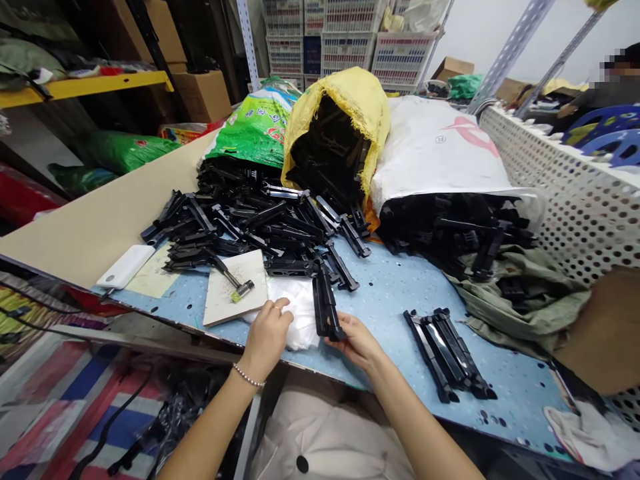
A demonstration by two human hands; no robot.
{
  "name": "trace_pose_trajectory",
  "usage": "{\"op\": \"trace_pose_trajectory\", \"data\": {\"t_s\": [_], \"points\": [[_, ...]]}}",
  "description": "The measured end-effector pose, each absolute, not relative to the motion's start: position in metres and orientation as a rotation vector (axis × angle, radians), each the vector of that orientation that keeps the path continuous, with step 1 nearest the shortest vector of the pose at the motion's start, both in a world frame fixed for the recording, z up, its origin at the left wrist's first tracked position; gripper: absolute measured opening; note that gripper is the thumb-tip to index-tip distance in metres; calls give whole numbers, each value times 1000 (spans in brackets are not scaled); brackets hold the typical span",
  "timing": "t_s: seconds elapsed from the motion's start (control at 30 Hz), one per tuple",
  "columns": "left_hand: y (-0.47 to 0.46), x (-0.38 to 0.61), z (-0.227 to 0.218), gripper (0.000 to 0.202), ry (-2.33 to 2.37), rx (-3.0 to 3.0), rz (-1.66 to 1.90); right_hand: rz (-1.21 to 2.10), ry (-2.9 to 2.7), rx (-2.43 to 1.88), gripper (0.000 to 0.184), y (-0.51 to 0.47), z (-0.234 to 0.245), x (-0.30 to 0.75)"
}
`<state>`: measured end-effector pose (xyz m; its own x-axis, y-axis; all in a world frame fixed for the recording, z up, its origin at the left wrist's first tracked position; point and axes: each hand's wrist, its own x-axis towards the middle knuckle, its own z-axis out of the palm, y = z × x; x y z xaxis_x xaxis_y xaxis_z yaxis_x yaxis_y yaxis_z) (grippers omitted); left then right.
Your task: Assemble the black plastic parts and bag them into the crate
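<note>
Forearms [415, 413], right grip [357, 341] pinching black part [328, 308]

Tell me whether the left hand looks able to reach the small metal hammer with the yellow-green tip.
Probably yes: the left hand seems to hold nothing, and the hammer lies close by, mostly uncovered, on the off-white square board.

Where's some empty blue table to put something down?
The biggest bare patch of blue tabletop lies between the right hand, white sack and separate black pieces. A smaller, speckled one lies between those pieces and the white cloth. It's crowded before the green sack and yellow sack, where black parts are heaped.
</note>
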<state>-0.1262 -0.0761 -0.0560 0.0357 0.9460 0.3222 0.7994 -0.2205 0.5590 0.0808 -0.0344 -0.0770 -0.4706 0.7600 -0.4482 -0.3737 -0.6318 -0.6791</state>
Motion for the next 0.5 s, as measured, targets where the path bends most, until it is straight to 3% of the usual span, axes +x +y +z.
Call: {"op": "trace_pose_trajectory", "data": {"t_s": [0.1,0.33,0.5], "points": [[-71,-127,-55,39,1813,2194,770,2099,-676,-958,25,-49,-73,93],[-65,-130,-49,58,1532,1929,848,2634,-373,-770,24,-83,-89,109],[-102,-110,-34,75,1349,2199,718,2473,-339,-759,26,-80,-88,89]]}}
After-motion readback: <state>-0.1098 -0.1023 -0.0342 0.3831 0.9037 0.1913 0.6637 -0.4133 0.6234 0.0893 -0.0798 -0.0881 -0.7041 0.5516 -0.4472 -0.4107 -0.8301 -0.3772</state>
